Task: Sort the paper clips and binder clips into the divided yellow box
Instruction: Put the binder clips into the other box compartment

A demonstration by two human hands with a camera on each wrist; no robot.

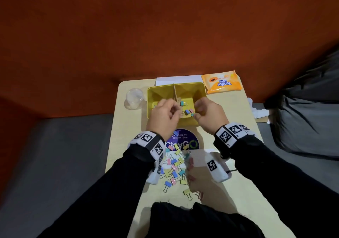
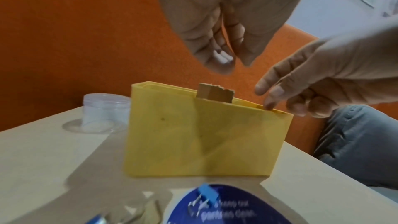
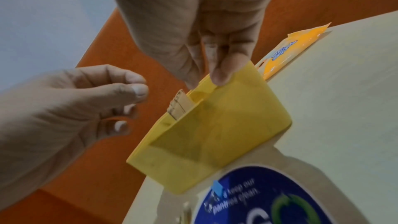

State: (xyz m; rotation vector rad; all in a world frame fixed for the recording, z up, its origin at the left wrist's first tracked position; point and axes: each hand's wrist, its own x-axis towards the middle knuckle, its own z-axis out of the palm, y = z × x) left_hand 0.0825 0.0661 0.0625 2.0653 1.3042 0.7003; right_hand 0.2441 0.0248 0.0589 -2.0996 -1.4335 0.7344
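The yellow box (image 1: 199, 91) stands mid-table, split by a cardboard divider (image 1: 175, 92). Several binder clips (image 1: 189, 111), blue, pink and teal, lie in its right compartment. My left hand (image 1: 173, 112) hovers over the front of the left compartment with fingers loosely curled and nothing visible in them. My right hand (image 1: 197, 112) hangs over the near rim of the right compartment, fingertips pointing down and showing nothing held. A teal clip (image 1: 192, 114) lies just below its thumb. A pile of coloured binder clips (image 1: 176, 166) is on the table between my wrists. The left wrist view shows the box's front wall (image 2: 193, 134).
A clear plastic jar (image 1: 134, 98) stands left of the box. An orange wipes pack (image 1: 222, 83) lies at the back right, with white paper (image 1: 178, 78) behind the box. A round blue sticker (image 1: 183, 138) with one blue clip (image 2: 207, 192) on it sits in front of the box.
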